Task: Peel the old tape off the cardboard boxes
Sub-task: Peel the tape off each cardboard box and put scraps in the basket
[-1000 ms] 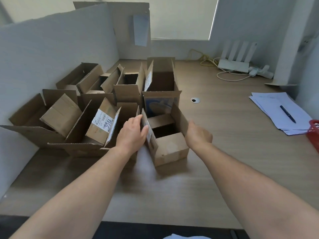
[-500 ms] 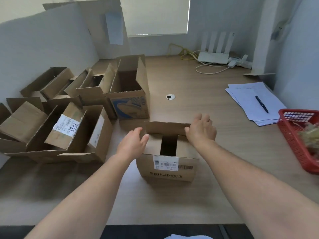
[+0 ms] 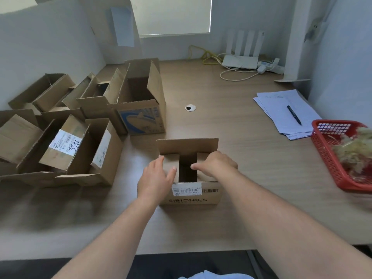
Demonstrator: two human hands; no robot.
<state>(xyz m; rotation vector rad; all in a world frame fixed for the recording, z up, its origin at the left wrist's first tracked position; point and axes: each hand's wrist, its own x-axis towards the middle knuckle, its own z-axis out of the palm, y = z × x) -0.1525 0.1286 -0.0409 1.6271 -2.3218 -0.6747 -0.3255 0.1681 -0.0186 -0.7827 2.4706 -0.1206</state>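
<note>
A small brown cardboard box (image 3: 189,198) printed SIBIONICS stands on the desk in front of me, a white barcode label (image 3: 187,189) on its near top edge. Its back flap (image 3: 187,146) stands upright and the two inner flaps lie folded in, with a dark gap between them. My left hand (image 3: 155,178) rests on the left inner flap with fairly straight fingers, its thumb at the flap's inner edge. Over the right inner flap lies my right hand (image 3: 215,166), fingers bent, fingertips at the gap. I cannot make out any tape on this box.
Several opened cardboard boxes (image 3: 96,150) crowd the left of the desk, one with blue print (image 3: 141,117) just behind and to the left. A red basket (image 3: 330,158) of straw-like filling stands at the right edge, behind it papers (image 3: 281,105) with a pen (image 3: 293,114). A router (image 3: 240,61) and cables lie at the back.
The small box came out of the pile to the desk in front of me and was turned label-side toward me. Both hands moved from its sides and back flap onto its inner flaps.
</note>
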